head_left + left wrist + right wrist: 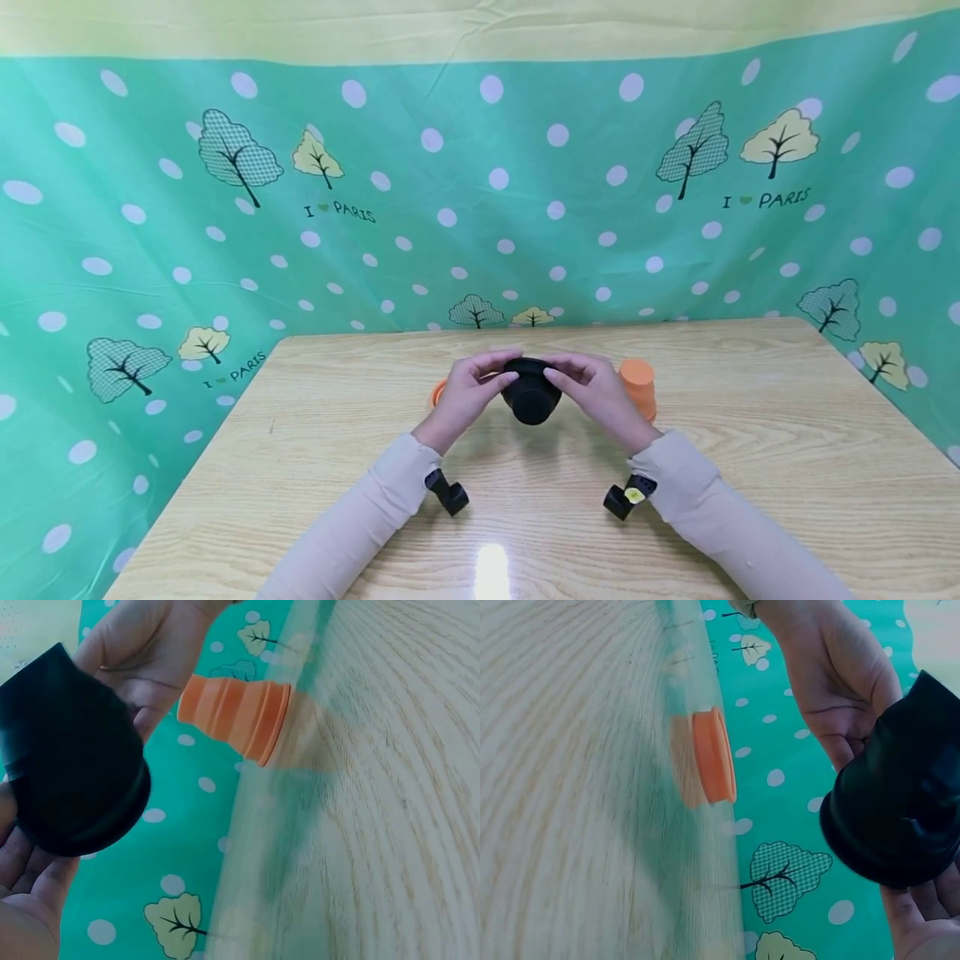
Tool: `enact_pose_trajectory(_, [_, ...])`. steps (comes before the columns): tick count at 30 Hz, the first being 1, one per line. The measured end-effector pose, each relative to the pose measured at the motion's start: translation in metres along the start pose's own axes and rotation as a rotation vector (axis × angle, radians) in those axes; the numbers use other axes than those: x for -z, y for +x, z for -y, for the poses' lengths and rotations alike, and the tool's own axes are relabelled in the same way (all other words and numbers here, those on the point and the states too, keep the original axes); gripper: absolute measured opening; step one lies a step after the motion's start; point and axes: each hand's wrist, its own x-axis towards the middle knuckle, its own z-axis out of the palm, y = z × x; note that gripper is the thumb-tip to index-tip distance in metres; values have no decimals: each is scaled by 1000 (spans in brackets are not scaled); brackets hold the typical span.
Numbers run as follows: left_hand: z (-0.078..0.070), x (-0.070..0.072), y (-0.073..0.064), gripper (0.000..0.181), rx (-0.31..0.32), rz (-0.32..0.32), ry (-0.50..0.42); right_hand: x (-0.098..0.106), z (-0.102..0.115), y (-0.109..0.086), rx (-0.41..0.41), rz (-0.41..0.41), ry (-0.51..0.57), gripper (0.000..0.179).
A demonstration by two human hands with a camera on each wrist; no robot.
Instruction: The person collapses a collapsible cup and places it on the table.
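A black cup [531, 398] with a wide rim and narrower base is held above the table between both hands. Its base faces toward me and its rim points away. My left hand [468, 393] pinches the left side of the rim, thumb in front and fingers behind. On the other side my right hand [596, 395] grips it the same way. In the left wrist view the dark cup [75, 757] looks smooth, tapering to the upper left; its inside is hidden. The right wrist view also shows the cup [904, 787] between the two hands.
Right of the hands, an orange ribbed cup [637, 385] stands upside down on the wooden table [337, 467]. A low orange ring-like piece [715, 755] lies on the left, partly hidden behind my left hand in the head view. A green dotted curtain [465, 208] hangs behind.
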Motion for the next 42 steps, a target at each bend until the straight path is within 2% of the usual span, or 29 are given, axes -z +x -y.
enact_pose_trajectory(4, [1, 1, 1, 36, 23, 33, 31, -1, 0, 0, 10, 33, -23, 31])
enact_pose_trajectory(16, [-3, -2, 0, 35, 94, 35, 67, -3, -4, 0, -24, 140, -69, 30])
enact_pose_trajectory(20, [-3, -3, 0, 34, 89, 35, 65, -3, -4, -1, -31, 132, -72, 29])
enact_pose_trajectory(24, [-2, -2, 0, 35, 55, 34, 55, -3, -3, -1, -13, 121, -47, 29])
enact_pose_trajectory(28, [-4, 0, -1, 37, 33, 17, -3, -2, -2, -1, 16, 82, 5, 28])
enact_pose_trajectory(32, [-7, 0, -2, 39, 54, 26, -61, 0, -2, -2, 18, 36, 85, 28])
enact_pose_trajectory(37, [-6, -1, 0, 43, 111, 61, -65, 1, -1, -2, 12, 16, 163, 30])
enact_pose_trajectory(42, [-4, -3, 2, 38, 91, 41, -55, 1, 0, -1, 4, 16, 177, 30])
